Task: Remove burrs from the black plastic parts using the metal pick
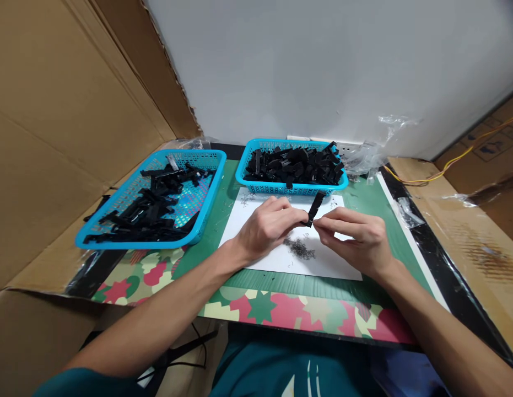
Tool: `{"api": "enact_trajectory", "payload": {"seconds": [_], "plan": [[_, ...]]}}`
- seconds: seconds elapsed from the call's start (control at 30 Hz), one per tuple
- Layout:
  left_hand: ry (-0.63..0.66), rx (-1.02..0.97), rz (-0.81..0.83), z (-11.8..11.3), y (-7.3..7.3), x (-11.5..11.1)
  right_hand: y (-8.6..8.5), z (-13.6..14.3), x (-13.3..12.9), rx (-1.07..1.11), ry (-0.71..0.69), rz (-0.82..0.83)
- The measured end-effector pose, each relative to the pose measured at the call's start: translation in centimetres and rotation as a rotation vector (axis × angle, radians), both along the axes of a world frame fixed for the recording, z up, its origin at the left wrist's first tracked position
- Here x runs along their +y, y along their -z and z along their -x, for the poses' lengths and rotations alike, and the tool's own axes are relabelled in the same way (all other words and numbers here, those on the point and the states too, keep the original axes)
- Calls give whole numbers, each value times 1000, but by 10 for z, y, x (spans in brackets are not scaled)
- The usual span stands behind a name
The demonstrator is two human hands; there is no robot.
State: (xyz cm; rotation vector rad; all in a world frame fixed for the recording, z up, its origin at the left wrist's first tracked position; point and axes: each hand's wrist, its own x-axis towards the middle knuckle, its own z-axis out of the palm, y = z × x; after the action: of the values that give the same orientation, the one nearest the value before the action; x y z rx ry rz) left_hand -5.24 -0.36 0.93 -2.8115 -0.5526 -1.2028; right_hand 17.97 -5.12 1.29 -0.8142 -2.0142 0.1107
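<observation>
Over a white sheet [264,261], my left hand [273,223] grips a narrow black part [316,205], which tilts up and to the right from the fingertips. My right hand [355,234] is at the part's lower end, thumb and index finger pinched together; what they hold is too small to make out. Below the hands on the sheet lies a pile of tiny dark metal pieces [301,249]. Directly behind stands a blue basket [291,189] heaped with black parts [297,164].
A second blue basket [215,201] with long black parts stands at the left on the green mat [210,242]. Cardboard [66,121] walls the left side. Clear plastic bags [363,159] lie at the back right, near a yellow cable [450,162].
</observation>
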Motion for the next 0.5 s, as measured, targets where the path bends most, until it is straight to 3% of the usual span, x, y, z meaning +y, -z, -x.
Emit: {"api": "enact_trajectory", "payload": {"seconds": [0.33,0.5], "plan": [[15,65,-12,2,3,2,2,-1,1,-12,-54,119],[36,43,186,0,8,3,3,-5,5,-24,-34,210]]}}
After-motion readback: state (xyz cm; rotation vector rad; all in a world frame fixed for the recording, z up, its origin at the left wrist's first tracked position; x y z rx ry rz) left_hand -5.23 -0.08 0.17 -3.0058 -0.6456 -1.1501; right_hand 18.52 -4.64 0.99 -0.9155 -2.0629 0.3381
